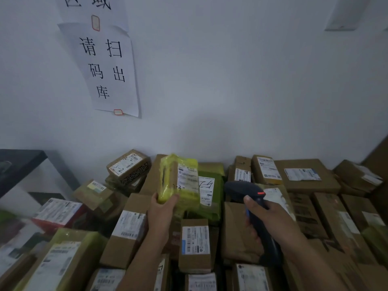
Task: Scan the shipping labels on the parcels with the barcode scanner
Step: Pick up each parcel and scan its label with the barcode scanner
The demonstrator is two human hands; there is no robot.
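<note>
the left hand [161,208] curls round the lower end of a small yellow tape-wrapped parcel [170,181], thumb on the near face and fingers behind. it holds the parcel upright above the heap with the white shipping label [187,178] turned toward the person, so that, i judge, the barcode lies open to the reader. the right hand [273,217] grips the handle of a dark blue handheld barcode scanner [241,191], thumb against its neck just below an orange-red button [261,193]. the scanner's head points up and to the left, near the label but apart from it, aimed for a read, it seems. whether a finger presses the trigger i cannot tell.

beneath both hands lies a crowded heap of brown cardboard boxes [117,253] and a green plastic mailer [218,181] — most with labels facing up, probably laid so for quick scanning. behind, a white paper notice with black characters [109,68] hangs on the pale wall [231,80].
</note>
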